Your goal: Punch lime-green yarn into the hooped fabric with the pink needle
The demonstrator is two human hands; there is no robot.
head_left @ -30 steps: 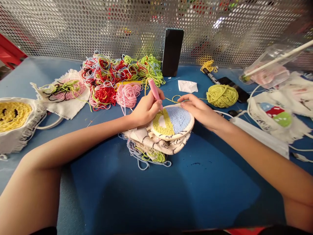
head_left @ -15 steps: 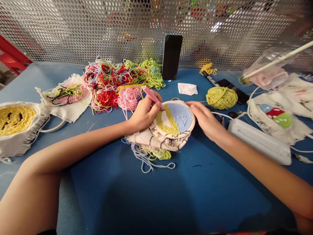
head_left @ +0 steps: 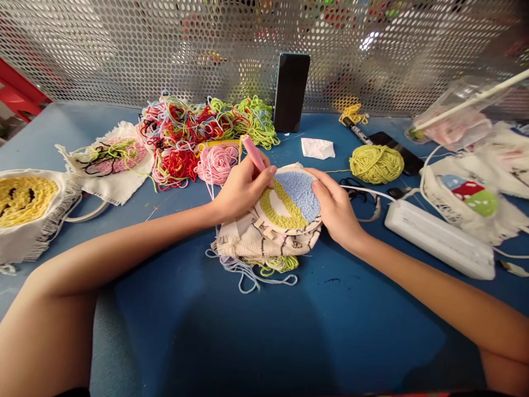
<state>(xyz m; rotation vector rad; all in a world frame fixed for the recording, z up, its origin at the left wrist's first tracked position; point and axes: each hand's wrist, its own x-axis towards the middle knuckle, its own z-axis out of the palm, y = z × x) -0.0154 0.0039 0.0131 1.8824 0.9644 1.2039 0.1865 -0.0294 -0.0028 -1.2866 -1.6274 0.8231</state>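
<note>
Pink tool (head_left: 253, 152): as fine guiding seems needed, it is pinched pen-like by the left hand (head_left: 242, 190).
Hooped cloth (head_left: 301, 196): over the worktop (head_left: 351, 331), its rim is clamped by the right hand (head_left: 336, 208), apparently for steadiness.
Yarn ball (head_left: 376, 164): placed aside, perhaps to unwind freely.

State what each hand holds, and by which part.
The left hand holds the pink tool by its lower part; the right hand holds the hoop by its right edge.
</note>
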